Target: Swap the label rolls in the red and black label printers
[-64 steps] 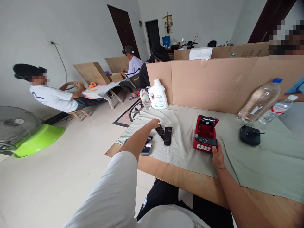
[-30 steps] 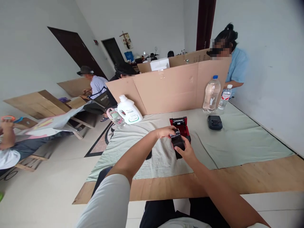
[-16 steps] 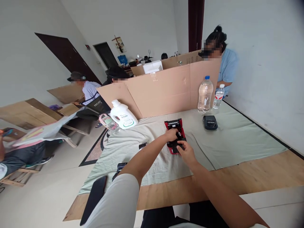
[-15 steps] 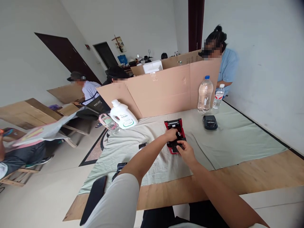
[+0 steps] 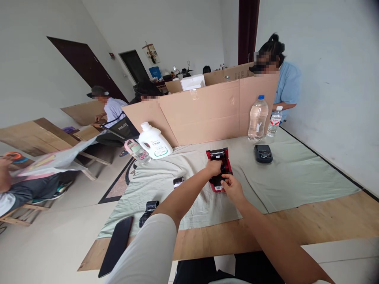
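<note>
A small red and black label printer (image 5: 225, 154) stands with its lid raised on the cloth in front of me. My left hand (image 5: 213, 167) reaches into its middle from the left, fingers curled down; their tips and whatever they grip are hidden. At the lower right edge of the printer, my right hand (image 5: 233, 187) has thumb and fingers pinched together on a black part. A white label shows on the printer's near end. Left of my hands lie a small dark roll (image 5: 178, 181) and some glossy black rolls (image 5: 149, 213).
A black device (image 5: 263, 154) sits at right. Behind stand a large water bottle (image 5: 258, 118), a small bottle (image 5: 274, 121), a white detergent jug (image 5: 155, 142), a pink-handled cup (image 5: 139, 153) and a cardboard partition (image 5: 204, 114). A phone (image 5: 116, 246) lies front left. Other people sit beyond.
The white-centred round part beside my left fingers is no longer visible. The white label on the printer's near end shows more clearly. My hands have barely shifted; the view has moved slightly.
</note>
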A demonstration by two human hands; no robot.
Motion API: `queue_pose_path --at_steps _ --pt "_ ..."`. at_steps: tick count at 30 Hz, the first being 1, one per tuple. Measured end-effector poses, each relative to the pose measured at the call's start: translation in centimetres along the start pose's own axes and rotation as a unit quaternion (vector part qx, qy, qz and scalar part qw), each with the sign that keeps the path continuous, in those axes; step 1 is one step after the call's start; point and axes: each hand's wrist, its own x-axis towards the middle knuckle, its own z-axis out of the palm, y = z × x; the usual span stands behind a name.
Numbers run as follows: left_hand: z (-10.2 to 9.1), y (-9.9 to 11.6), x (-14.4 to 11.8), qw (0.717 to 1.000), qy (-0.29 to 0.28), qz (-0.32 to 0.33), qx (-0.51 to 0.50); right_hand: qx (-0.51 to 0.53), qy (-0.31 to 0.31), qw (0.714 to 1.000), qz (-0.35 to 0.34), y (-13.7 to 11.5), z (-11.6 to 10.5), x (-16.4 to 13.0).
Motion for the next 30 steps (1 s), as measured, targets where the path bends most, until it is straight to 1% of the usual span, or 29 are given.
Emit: queue_pose_path --at_steps 2,5,7,9,11,13,14,16,18,19,20,21,24,25,27,30 --pt "0.1 0.0 0.2 1.0 0.006 -0.001 0.005 -0.026 -0.004 1.0 0.005 -0.2 -0.1 0.1" --pt "0.3 0.1 0.5 1.0 -0.002 -0.003 0.012 -0.089 -0.008 0.996 0.004 -0.6 -0.5 0.3" --pt "0.3 0.0 0.6 1.0 -0.002 -0.009 0.006 -0.112 -0.009 0.994 0.006 -0.9 -0.8 0.4" --pt "0.3 -0.4 0.3 1.0 0.003 0.005 -0.03 -0.113 -0.006 0.994 0.01 -1.2 -1.1 0.4" --pt "0.1 -1.1 -0.5 0.994 0.022 0.04 -0.1 -0.107 -0.003 0.994 0.009 -1.4 -1.4 0.5" --pt "-0.1 -2.1 -1.8 0.981 0.064 0.062 -0.171 -0.108 -0.001 0.994 0.001 -1.5 -1.7 0.6" --pt "-0.3 -2.6 -2.5 0.975 0.093 0.056 -0.194 -0.108 -0.002 0.994 -0.003 -1.4 -1.8 0.6" --pt "-0.6 -3.5 -3.6 0.962 0.17 0.014 -0.214 -0.105 -0.002 0.994 -0.01 -1.3 -2.0 0.7" --pt "-1.0 -4.3 -4.1 0.941 0.257 -0.026 -0.217 -0.102 -0.002 0.995 -0.013 -1.2 -2.0 0.8" --pt "-1.2 -4.5 -4.0 0.931 0.291 -0.034 -0.219 -0.101 0.0 0.995 -0.013 -1.1 -2.0 0.8" --pt "-1.4 -4.7 -3.8 0.924 0.31 -0.032 -0.223 -0.101 0.002 0.995 -0.011 -1.1 -1.9 0.8" --pt "-1.5 -4.8 -3.5 0.921 0.313 -0.022 -0.231 -0.101 0.005 0.995 -0.01 -1.1 -1.9 0.8" --pt "-1.4 -4.9 -2.6 0.923 0.271 0.01 -0.274 -0.105 0.008 0.994 -0.006 -1.0 -1.8 0.6" --pt "-1.3 -4.8 -2.5 0.92 0.265 0.014 -0.289 -0.106 0.007 0.994 -0.005 -1.0 -1.9 0.6" --pt "-0.9 -4.7 -2.9 0.913 0.271 0.024 -0.305 -0.11 0.004 0.994 -0.008 -0.9 -1.9 0.5" --pt "0.0 -4.5 -4.4 0.91 0.279 0.06 -0.302 -0.125 0.004 0.992 -0.022 -0.6 -2.1 0.5"
